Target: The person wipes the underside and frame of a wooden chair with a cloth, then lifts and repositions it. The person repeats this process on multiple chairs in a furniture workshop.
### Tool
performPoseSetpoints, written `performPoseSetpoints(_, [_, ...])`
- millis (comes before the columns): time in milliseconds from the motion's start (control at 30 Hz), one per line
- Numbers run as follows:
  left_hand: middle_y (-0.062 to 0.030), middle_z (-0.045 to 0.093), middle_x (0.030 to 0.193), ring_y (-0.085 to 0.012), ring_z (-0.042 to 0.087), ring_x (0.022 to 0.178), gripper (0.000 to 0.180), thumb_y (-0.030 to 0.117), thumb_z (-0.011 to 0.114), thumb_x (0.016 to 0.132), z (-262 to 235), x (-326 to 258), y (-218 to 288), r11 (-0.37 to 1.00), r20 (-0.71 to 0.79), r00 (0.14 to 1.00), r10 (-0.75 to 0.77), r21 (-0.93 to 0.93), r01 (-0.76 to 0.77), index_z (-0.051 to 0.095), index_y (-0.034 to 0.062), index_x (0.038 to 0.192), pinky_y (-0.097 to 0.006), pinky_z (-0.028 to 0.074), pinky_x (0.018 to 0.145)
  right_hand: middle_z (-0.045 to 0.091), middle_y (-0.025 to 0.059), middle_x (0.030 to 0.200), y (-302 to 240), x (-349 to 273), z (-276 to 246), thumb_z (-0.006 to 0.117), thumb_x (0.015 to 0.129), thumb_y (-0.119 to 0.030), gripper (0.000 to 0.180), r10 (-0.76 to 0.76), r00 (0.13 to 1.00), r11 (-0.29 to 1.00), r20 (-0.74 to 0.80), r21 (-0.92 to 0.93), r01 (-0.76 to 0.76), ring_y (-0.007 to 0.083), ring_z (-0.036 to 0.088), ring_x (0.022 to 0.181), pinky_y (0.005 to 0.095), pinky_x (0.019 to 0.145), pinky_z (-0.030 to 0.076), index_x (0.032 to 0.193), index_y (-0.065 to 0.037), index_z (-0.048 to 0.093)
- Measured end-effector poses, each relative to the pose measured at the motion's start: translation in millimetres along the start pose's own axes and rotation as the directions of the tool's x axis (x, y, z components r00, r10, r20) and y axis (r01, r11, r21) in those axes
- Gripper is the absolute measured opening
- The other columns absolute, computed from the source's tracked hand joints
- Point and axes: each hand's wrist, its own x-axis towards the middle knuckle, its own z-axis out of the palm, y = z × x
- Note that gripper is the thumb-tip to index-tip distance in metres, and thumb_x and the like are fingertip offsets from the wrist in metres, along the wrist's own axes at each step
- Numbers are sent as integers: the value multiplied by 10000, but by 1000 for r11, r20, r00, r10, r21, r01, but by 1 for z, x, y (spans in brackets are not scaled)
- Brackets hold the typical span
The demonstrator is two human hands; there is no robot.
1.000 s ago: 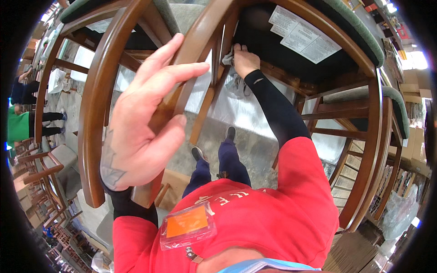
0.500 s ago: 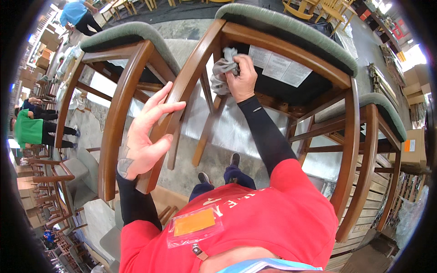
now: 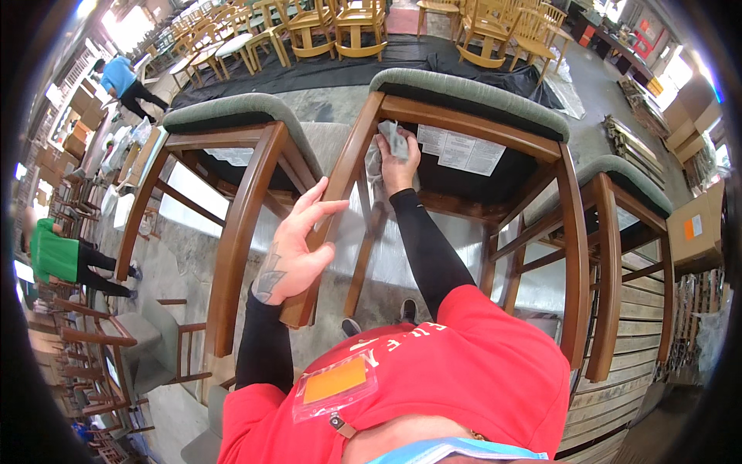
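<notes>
In front of me a brown wooden chair [image 3: 471,114] with a grey-green padded seat is tipped so that its underside faces me. My right hand [image 3: 399,168] is closed on a crumpled grey cloth [image 3: 395,139] inside the frame, at the corner by the left leg. Some of the cloth hangs below the fingers. My left hand [image 3: 297,247] is open, its fingers spread along the outer side of that same leg [image 3: 349,170]; the palm holds nothing. Printed white sheets [image 3: 470,153] are fixed to the dark underside of the seat.
Similar tipped chairs stand close by, one at left [image 3: 267,151] and one at right [image 3: 607,201]. Wooden slats [image 3: 618,371] lie at lower right, beneath a cardboard box [image 3: 696,232]. Two people, one in green [image 3: 54,251], one in blue [image 3: 120,77], are at left. Light wooden chairs [image 3: 359,27] fill the back.
The view has shifted, so the chairs sit lower and more of the background shows. My right hand still grips the cloth in the frame corner; my left hand stays spread at the leg.
</notes>
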Motion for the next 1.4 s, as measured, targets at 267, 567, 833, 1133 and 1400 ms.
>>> performPoseSetpoints(267, [-190, 363, 1586, -320, 349, 1479, 594, -43, 547, 690, 5, 3, -5, 997, 12, 999, 53, 51, -53, 657, 89, 1258, -400, 296, 1179, 725, 139, 890, -10, 44, -28, 939, 682, -305, 501, -23, 989, 948, 148, -311, 68, 235, 694, 825, 367, 768, 531, 949, 30, 679])
performPoseSetpoints(567, [-171, 375, 1584, -292, 357, 1476, 597, -54, 556, 689, 6, 7, -4, 997, 19, 997, 79, 3, -79, 664, 96, 1257, -382, 312, 1169, 689, 72, 741, -23, 45, -46, 828, 850, -300, 369, 86, 970, 996, -229, -6, -90, 136, 594, 690, 326, 688, 498, 846, 43, 690])
performPoseSetpoints(833, [-176, 390, 1574, -287, 393, 1454, 598, -60, 553, 694, 0, 3, -4, 998, 2, 999, 40, 50, -40, 658, 80, 1266, -357, 351, 1129, 675, 115, 945, -152, 96, -24, 769, 865, -287, 255, -608, 789, 768, 90, -185, 613, 266, 633, 964, 385, 848, 494, 940, -59, 684])
performPoseSetpoints(1133, [-154, 388, 1586, -280, 391, 1452, 618, -60, 548, 706, 1, 1, 14, 999, 5, 1000, -27, 42, 27, 635, 79, 1302, -377, 324, 1146, 621, 53, 939, -83, 111, -130, 672, 828, -356, 213, -544, 682, 319, 489, -631, 707, 275, 568, 994, 469, 867, 414, 870, -148, 658])
performPoseSetpoints(1400, [-121, 392, 1588, -250, 425, 1423, 616, -71, 529, 709, 8, 9, 17, 994, 51, 999, 0, 108, -5, 640, 82, 1294, -333, 380, 1071, 580, 133, 873, -75, 142, -203, 649, 823, -287, 219, -579, 815, 265, 22, -940, 214, 338, 566, 908, 512, 904, 401, 802, -80, 580])
